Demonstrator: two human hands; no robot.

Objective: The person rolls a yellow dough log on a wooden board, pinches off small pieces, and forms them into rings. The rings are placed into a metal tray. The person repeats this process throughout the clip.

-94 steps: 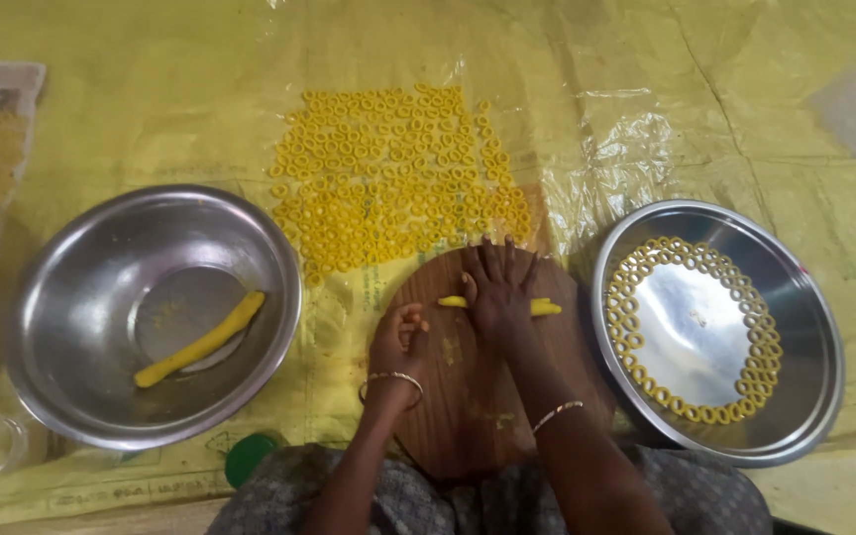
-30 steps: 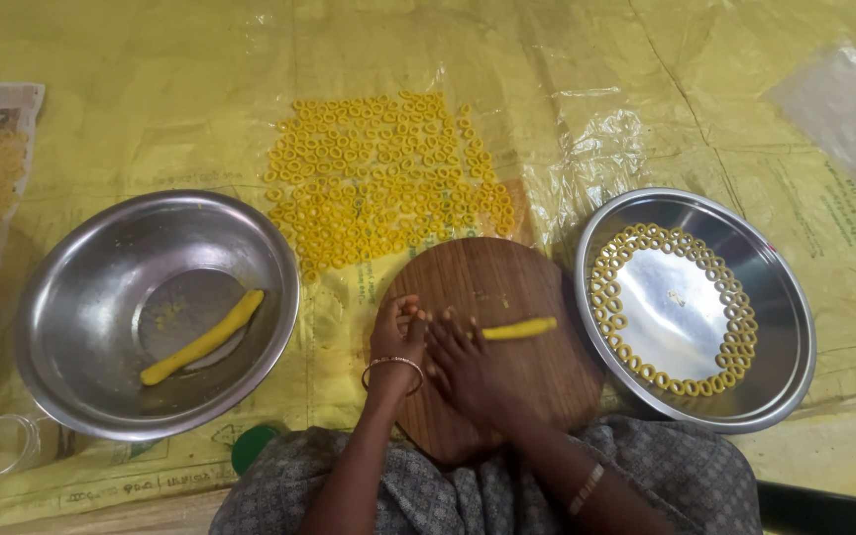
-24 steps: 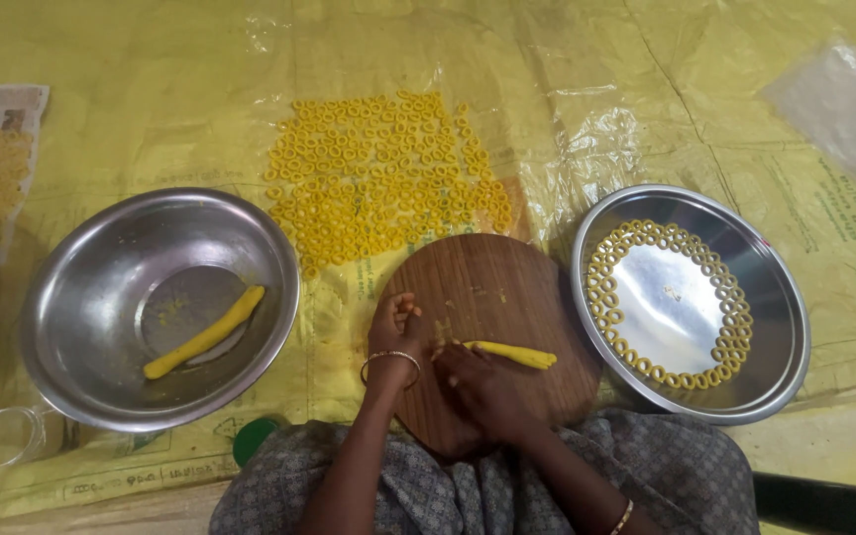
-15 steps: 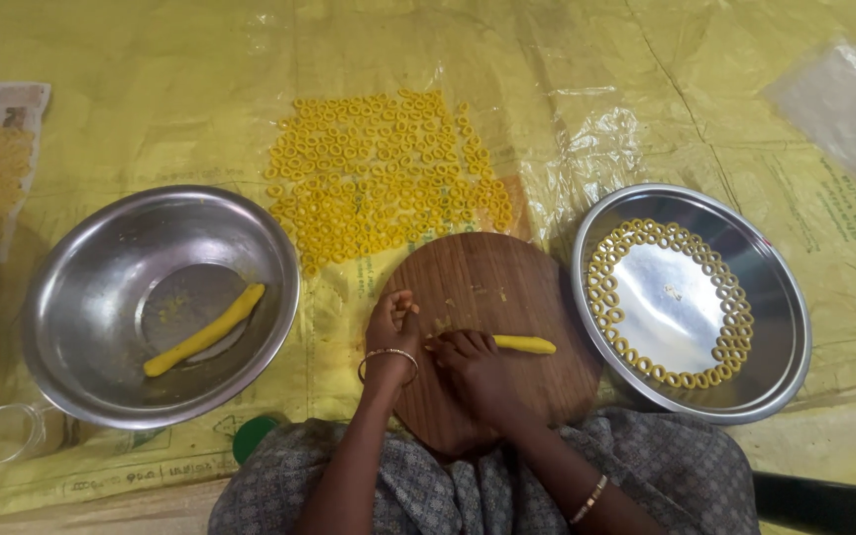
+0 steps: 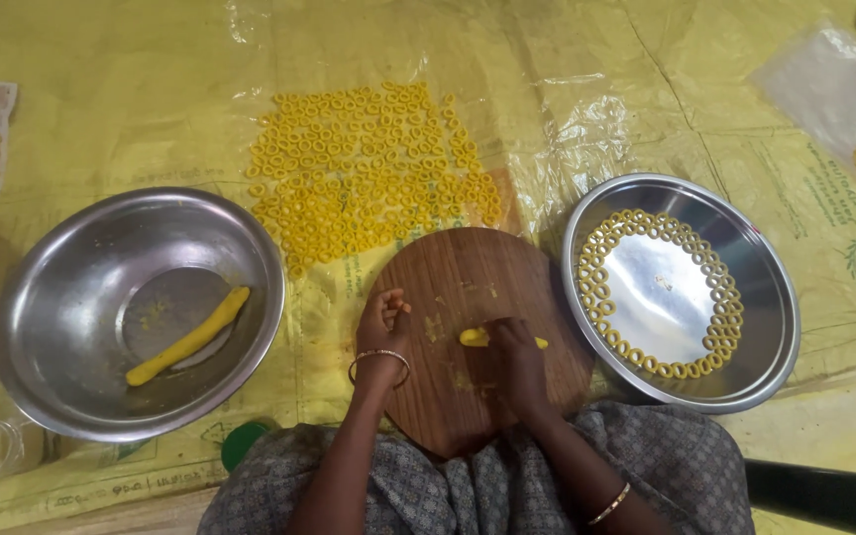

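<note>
A short yellow dough strip (image 5: 476, 338) lies flat on the round wooden board (image 5: 468, 287), partly covered.

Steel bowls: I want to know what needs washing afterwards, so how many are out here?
2 clearly. One steel bowl sits left of the round wooden board; another steel bowl sits right of it. A rim at the top right corner may be a third.
</note>
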